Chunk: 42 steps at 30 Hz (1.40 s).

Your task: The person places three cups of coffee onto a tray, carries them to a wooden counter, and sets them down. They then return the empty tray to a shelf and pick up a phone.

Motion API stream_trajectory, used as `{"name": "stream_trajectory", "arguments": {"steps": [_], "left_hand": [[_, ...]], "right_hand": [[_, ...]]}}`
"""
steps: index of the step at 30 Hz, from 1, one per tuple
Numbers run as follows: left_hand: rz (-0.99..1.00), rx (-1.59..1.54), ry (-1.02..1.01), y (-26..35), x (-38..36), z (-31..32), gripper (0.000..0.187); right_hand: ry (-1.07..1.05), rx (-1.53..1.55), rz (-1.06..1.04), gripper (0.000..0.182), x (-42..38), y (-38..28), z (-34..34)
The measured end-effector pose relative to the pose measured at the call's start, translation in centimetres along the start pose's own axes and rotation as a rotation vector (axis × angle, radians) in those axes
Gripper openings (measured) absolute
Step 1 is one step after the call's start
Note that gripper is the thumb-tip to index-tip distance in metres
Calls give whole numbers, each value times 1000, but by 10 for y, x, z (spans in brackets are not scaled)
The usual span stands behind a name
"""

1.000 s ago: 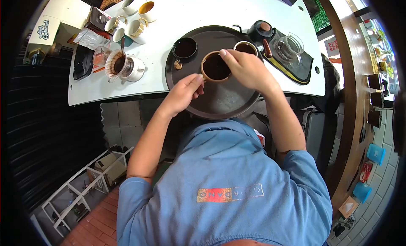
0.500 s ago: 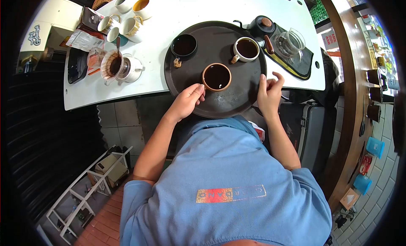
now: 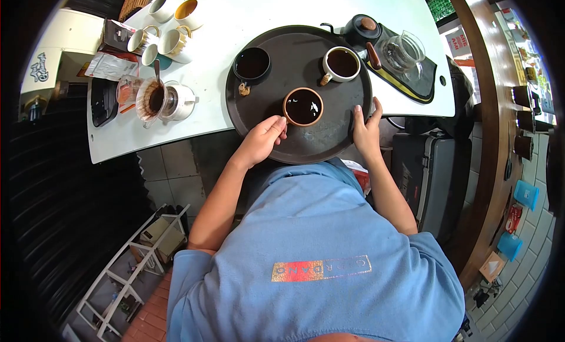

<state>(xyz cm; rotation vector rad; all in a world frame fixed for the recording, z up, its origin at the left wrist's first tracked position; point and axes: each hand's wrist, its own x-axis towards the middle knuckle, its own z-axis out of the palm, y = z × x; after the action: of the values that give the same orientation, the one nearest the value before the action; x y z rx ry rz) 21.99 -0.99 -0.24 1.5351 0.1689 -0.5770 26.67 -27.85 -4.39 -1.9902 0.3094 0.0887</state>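
Three filled coffee cups, the brown ceramic cup (image 3: pixel 302 106) nearest, already stand on the round dark serving tray (image 3: pixel 306 143), which rests on the white counter (image 3: pixel 247 12), gripped at its near rim by the left hand (image 3: pixel 263 140) and right hand (image 3: pixel 366 128), not yet lifted.

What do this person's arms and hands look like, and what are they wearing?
Both arms are bare from the short blue sleeves down. The left hand and right hand wear no gloves; no rings or watch visible. The blue shirt carries an orange-red rectangular logo.

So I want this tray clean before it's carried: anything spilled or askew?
No spill shows on the tray. The brown cup, white cup and black cup stand upright and full. One oddity: the tray overhangs the white table edge, both hands on its rim.
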Motion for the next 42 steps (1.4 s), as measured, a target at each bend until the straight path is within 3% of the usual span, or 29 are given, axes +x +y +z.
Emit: {"name": "stream_trajectory", "arguments": {"steps": [13, 18, 24, 26, 27, 29, 30, 32, 33, 34, 37, 40, 42], "left_hand": [[-46, -6, -29, 3, -2, -1, 31], [-58, 148, 11, 7, -6, 1, 32], [-17, 224, 108, 17, -7, -8, 35], [27, 273, 232, 20, -3, -21, 34], [72, 248, 307, 25, -2, -26, 33], [188, 179, 487, 33, 6, -36, 30], [341, 221, 624, 36, 12, -39, 28], [400, 327, 786, 42, 23, -49, 29], [359, 385, 784, 45, 27, -55, 45], [365, 387, 782, 42, 32, -59, 45], [288, 576, 693, 36, 45, -66, 82], [352, 452, 609, 34, 54, -64, 85], [372, 499, 671, 29, 60, -64, 80]], "right_hand": [[-12, 136, -91, 53, 4, 2, 6], [-4, 158, -74, 53, 3, 1, 6], [1, 152, -16, 55, -1, -8, 1], [19, -43, 241, 62, -7, -28, -5], [18, -44, 238, 62, -8, -26, -5], [338, -271, -148, 65, -7, -21, -4], [337, -269, -150, 65, -4, -25, -4], [288, -438, -389, 63, 4, -39, -5], [314, -430, -478, 63, 9, -44, 0], [278, -466, -534, 68, 15, -44, 4], [195, -420, -467, 78, 28, -44, 18], [130, -481, -436, 81, 33, -47, 24], [114, -473, -427, 80, 36, -46, 27]]}}
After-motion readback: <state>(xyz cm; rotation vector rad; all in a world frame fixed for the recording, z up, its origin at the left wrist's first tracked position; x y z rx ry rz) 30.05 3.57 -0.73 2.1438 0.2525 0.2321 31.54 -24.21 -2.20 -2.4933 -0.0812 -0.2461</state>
